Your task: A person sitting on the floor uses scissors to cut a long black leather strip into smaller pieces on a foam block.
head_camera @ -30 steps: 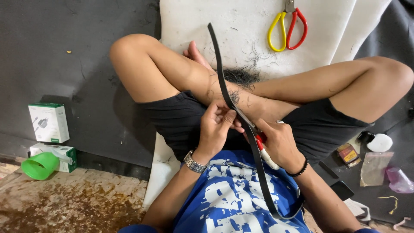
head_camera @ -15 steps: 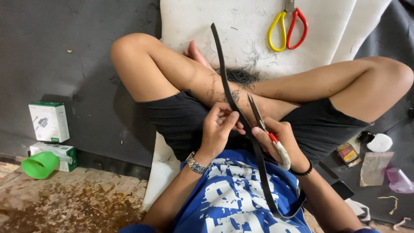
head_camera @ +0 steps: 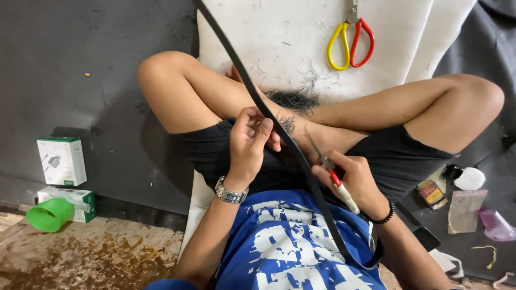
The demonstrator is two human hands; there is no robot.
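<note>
Black strap (head_camera: 301, 161) runs diagonally across the lap, pinched by the left hand (head_camera: 248, 140); the right hand (head_camera: 352, 180) grips one small knife (head_camera: 329, 166). Two green-and-white boxes (head_camera: 62, 160) stand left, above one green cup (head_camera: 49, 214). One pair of yellow-and-red scissors (head_camera: 350, 37) lies above.

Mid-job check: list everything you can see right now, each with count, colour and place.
strip: 1, black, long, running from top centre down across the lap
small scissors: 1, red-and-white handles, in right hand
big scissors: 1, yellow and red handles, on the mat at top
mat: 1, white, under the legs
boxes: 2, white and green, far left
cup: 1, green, on its side by the lower box
bag: 1, clear, at right
left hand: pinching the strip; watch on wrist
right hand: gripping the small scissors; black wristband
</note>
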